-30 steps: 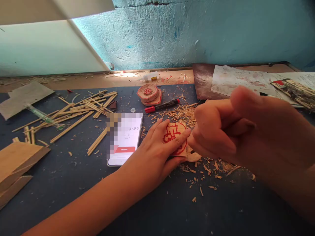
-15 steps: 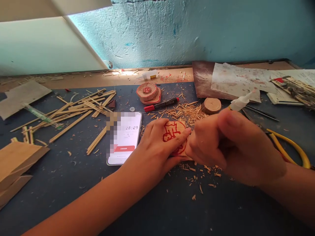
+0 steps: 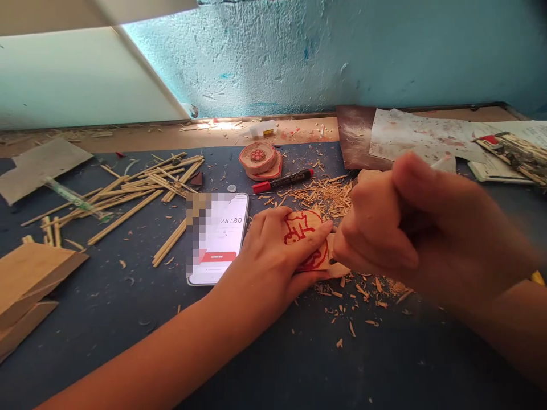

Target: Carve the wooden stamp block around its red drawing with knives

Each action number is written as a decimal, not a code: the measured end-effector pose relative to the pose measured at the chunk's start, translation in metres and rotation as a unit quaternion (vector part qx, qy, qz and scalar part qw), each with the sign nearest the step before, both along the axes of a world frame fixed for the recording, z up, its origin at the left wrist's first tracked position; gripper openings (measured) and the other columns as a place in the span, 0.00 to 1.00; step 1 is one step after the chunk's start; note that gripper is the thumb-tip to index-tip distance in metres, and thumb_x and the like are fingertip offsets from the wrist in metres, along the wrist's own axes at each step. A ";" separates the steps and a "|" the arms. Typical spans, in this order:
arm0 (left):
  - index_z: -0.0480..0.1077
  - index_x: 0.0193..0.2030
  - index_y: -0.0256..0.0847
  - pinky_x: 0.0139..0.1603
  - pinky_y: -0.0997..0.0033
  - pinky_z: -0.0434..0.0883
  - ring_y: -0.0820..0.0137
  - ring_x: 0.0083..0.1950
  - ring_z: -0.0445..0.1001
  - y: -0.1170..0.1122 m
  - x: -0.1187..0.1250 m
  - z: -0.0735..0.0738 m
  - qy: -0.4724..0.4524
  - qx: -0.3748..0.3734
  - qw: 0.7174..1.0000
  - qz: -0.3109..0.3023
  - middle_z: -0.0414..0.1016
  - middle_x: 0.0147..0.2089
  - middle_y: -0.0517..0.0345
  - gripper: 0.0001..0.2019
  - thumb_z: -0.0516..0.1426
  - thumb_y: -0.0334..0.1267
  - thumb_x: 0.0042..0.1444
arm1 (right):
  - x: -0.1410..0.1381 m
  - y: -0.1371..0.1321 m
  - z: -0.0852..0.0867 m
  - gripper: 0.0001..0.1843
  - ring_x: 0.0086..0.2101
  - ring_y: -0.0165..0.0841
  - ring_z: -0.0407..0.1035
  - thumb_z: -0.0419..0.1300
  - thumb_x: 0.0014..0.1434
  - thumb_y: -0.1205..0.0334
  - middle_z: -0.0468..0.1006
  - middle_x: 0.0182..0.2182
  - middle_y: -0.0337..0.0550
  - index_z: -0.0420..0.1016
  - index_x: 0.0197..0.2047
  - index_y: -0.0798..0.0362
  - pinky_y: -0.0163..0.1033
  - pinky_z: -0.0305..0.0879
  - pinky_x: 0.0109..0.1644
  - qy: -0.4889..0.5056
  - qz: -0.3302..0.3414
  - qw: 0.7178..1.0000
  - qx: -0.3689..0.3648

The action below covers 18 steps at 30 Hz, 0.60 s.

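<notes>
My left hand (image 3: 273, 250) lies over a small piece of wood (image 3: 314, 222) with a red figure and curved outline drawn on it. The thumb and fingers grip its edges and cover part of the drawing. To its right, my right hand (image 3: 384, 222) is closed in a fist close to the wood's right edge. What the fist holds is mostly hidden; only a small dark bit shows below the fingers. Pale wood shavings (image 3: 329, 193) lie behind the wood and around both hands.
A lit phone (image 3: 217, 239) lies left of my left hand, with wooden sticks (image 3: 128, 193) beyond. Behind are a red marker (image 3: 282, 180) and round wood pieces (image 3: 258, 159). Wooden blocks (image 3: 34, 279) lie at the left; a white nozzle (image 3: 444, 163) and papers (image 3: 419, 134) at the right.
My right hand has shifted slightly right and turned, now hiding most of the white bottle and the yellow-handled tool. A pale wood sliver shows at the wood's lower right edge. The left hand keeps its grip.
</notes>
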<state>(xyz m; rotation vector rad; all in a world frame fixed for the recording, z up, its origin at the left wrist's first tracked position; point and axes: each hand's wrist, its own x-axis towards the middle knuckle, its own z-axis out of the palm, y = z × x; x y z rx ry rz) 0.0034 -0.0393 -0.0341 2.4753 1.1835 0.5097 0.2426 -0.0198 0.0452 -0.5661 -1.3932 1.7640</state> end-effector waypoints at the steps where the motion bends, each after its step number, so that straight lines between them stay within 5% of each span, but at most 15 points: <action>1: 0.73 0.83 0.70 0.82 0.21 0.72 0.35 0.82 0.64 0.000 0.001 0.000 -0.002 -0.001 1.000 0.001 0.64 0.79 0.43 0.30 0.67 0.56 0.77 | -0.002 -0.001 -0.003 0.38 0.20 0.27 0.57 0.51 0.89 0.52 0.63 0.20 0.35 0.68 0.23 0.51 0.39 0.61 0.26 -0.003 -0.010 1.000 0.008; 5: 0.74 0.83 0.66 0.82 0.19 0.70 0.36 0.80 0.65 0.000 0.001 0.001 0.000 -0.017 1.000 -0.002 0.66 0.78 0.42 0.29 0.67 0.54 0.78 | -0.012 -0.004 -0.016 0.36 0.21 0.26 0.55 0.55 0.86 0.49 0.59 0.18 0.35 0.66 0.22 0.51 0.36 0.55 0.25 0.024 -0.027 0.999 0.038; 13: 0.72 0.84 0.65 0.80 0.24 0.75 0.37 0.80 0.67 0.001 -0.003 -0.003 0.000 0.010 1.000 -0.002 0.59 0.79 0.39 0.32 0.67 0.55 0.77 | 0.006 0.003 0.013 0.40 0.20 0.26 0.57 0.46 0.91 0.52 0.62 0.21 0.36 0.68 0.23 0.51 0.41 0.59 0.26 -0.020 -0.005 1.000 0.006; 18: 0.72 0.84 0.66 0.78 0.25 0.78 0.37 0.77 0.69 0.001 -0.003 -0.004 -0.007 0.004 1.000 0.012 0.59 0.76 0.41 0.33 0.69 0.57 0.75 | -0.002 0.005 0.003 0.38 0.19 0.27 0.54 0.49 0.90 0.52 0.59 0.19 0.35 0.69 0.23 0.50 0.42 0.54 0.25 0.028 -0.030 0.999 0.006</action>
